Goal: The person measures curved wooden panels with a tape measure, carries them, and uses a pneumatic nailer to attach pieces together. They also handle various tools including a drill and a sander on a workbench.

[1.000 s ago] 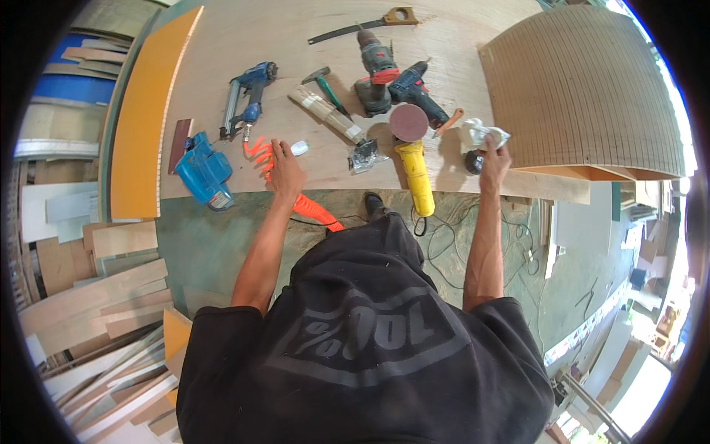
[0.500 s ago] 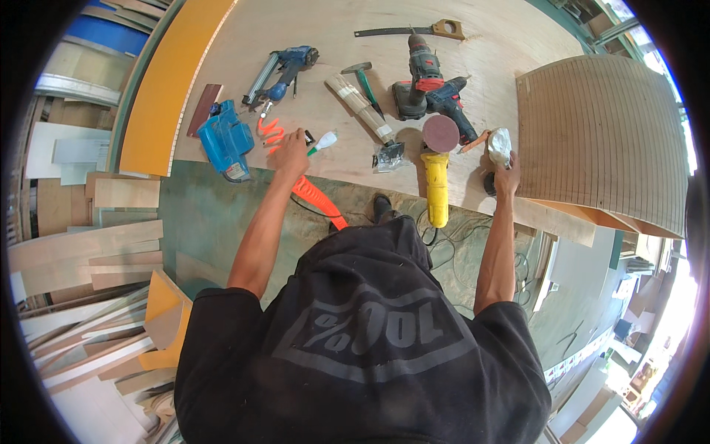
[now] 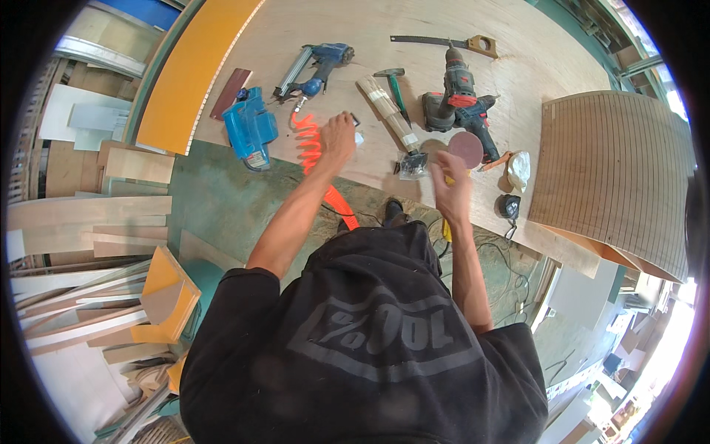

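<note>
Grinder [image 3: 447,231] lies on the table [image 3: 547,66], disc [image 3: 465,150] up, not lifted yet. Right hand [image 3: 452,189] blurred over it, loosely spread; contact unclear. Left hand [image 3: 336,140] curled beside small white thing [image 3: 359,138], grip can't tell. White bundle [image 3: 518,171] down, unheld; looks done.

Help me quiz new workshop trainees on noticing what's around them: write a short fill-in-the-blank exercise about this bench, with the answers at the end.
1. The left hand is near a coiled hose whose colour is ____.
2. The right hand partly hides a grinder whose body is ____.
3. The hammer has a ____ handle.
4. In the picture, the curved wooden piece is to the ____ of the crumpled white bundle.

Missing words: orange; yellow; green; right.
</note>
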### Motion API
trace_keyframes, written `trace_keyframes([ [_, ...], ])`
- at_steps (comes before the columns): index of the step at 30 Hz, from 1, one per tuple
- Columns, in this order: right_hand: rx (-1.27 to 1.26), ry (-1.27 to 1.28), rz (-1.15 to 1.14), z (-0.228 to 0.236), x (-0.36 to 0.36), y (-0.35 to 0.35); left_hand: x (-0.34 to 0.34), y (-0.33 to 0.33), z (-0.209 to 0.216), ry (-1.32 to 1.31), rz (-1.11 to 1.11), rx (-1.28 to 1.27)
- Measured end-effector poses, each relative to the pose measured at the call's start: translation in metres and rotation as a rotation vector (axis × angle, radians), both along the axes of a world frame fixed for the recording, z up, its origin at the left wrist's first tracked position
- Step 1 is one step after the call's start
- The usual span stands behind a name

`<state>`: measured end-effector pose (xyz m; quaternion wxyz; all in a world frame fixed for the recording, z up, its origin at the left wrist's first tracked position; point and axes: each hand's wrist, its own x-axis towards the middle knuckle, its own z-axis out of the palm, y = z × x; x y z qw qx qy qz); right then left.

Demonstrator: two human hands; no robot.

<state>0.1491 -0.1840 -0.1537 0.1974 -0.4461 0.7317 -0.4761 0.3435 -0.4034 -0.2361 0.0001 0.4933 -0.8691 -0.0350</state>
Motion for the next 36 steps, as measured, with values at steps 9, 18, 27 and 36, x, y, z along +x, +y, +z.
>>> trace_keyframes([
  [9,0.556,0.435,0.155,-0.078,0.025,-0.14,0.027,-0.012,-0.031,0.32,0.011,0.157],
  [18,0.603,0.349,0.17,-0.117,-0.026,-0.187,0.034,0.022,-0.032,0.236,-0.096,0.133],
  [27,0.371,-0.698,0.162,-0.053,0.021,-0.169,0.015,0.008,-0.06,0.144,0.076,0.075],
  [36,0.37,-0.659,0.016,-0.048,0.057,-0.077,0.018,-0.002,-0.016,0.72,0.563,0.895],
])
